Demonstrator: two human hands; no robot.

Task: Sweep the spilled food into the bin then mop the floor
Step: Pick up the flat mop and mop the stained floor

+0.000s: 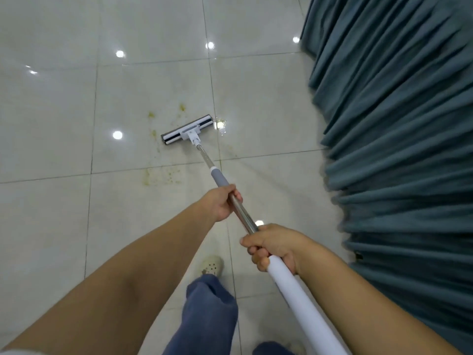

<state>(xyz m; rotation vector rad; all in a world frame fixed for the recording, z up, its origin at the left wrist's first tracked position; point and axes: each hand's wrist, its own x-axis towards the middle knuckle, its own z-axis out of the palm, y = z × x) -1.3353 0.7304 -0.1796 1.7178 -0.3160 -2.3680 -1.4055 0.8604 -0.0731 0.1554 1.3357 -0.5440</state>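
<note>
A flat mop lies with its head on the pale tiled floor, its metal pole running back toward me. My left hand grips the pole just below the grey sleeve. My right hand grips it lower, where the white handle section begins. Yellowish food stains speckle the tiles in front of and beside the mop head, with smaller smears beyond it. No bin is in view.
A pleated blue-grey curtain hangs along the whole right side, close to the mop. My leg in blue trousers and a pale clog stand below the hands. Ceiling lights reflect off the glossy tiles.
</note>
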